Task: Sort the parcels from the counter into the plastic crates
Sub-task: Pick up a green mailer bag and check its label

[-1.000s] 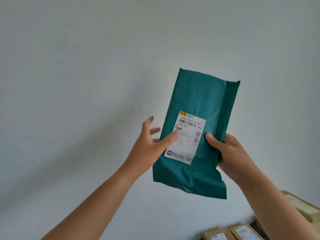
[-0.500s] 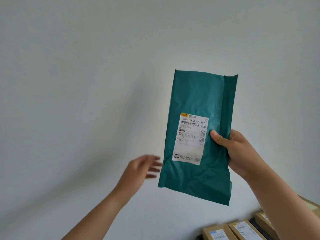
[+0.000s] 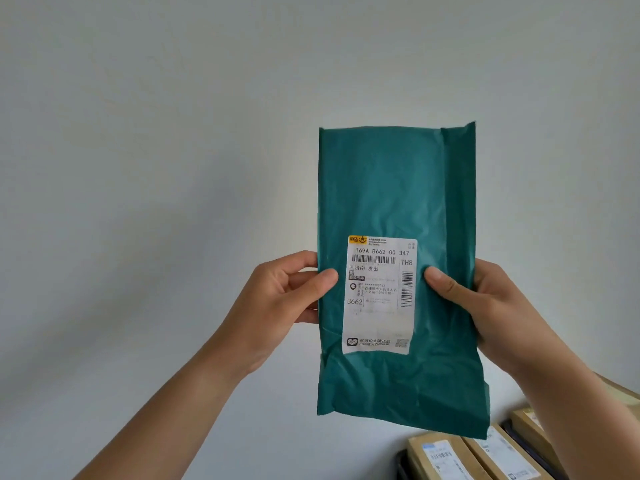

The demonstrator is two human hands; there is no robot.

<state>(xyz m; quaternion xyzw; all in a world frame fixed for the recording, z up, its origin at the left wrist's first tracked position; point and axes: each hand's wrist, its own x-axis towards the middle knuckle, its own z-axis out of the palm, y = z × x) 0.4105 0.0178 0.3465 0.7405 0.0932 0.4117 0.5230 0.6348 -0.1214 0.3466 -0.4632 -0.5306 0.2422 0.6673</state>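
Head view shows us gripping a green mailer parcel upright with our left hand and right hand, above cardboard boxes.

Both arms are held up in front of the person, bare to the elbow. The left forearm slants up and to the right, and the right forearm slants up and to the left. The left hand and right hand sit level with each other, palms turned inward, each pinching one side edge of the green parcel. The left thumb and right thumb lie flat on the near face, tips pointing toward each other. The left fingers curl round behind the edge; those of the right hand are mostly hidden behind it. Both wrists look straight.
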